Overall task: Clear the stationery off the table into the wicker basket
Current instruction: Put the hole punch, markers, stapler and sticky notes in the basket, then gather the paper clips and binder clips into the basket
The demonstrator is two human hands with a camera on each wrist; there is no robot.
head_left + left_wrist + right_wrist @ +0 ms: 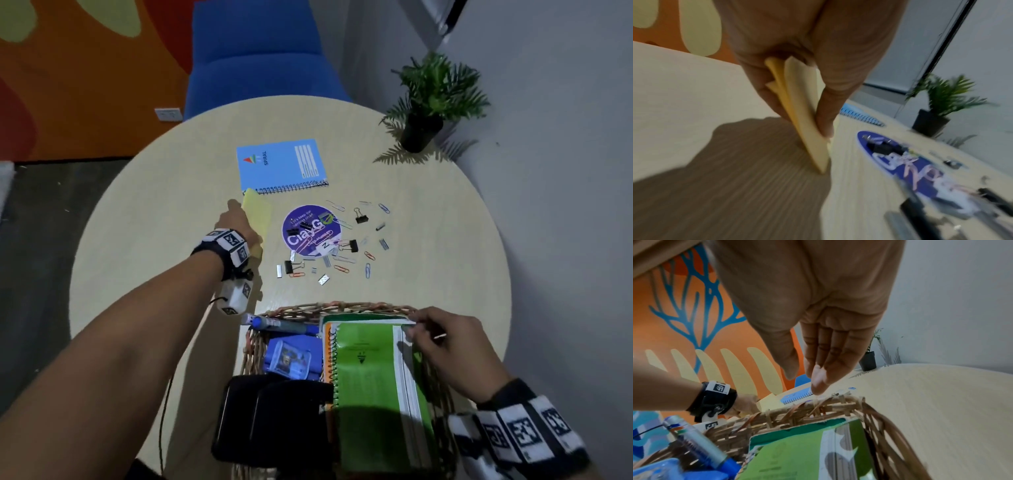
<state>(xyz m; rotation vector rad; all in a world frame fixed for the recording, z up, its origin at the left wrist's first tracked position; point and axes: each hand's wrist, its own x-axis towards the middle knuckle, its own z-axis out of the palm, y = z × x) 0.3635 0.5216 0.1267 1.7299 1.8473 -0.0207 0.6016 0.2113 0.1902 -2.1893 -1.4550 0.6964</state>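
My left hand (241, 222) reaches over the table's middle and pinches a stack of yellow sticky notes (257, 214) between thumb and fingers. In the left wrist view the yellow notes (807, 123) stand on edge, lower corner touching the tabletop. My right hand (423, 330) hovers with straight fingers (820, 382) over the far right corner of the wicker basket (342, 306). Inside the basket lies a green spiral notebook (371, 377). A blue spiral notebook (281, 164) lies on the table beyond my left hand. Binder clips (360, 216) and paper clips are scattered around a purple round disc (310, 229).
The basket also holds a marker (281, 325), a blue case (291, 356) and a black object (274, 418). A potted plant (431, 102) stands at the table's far right edge. A blue chair (260, 51) is behind the round table (154, 192).
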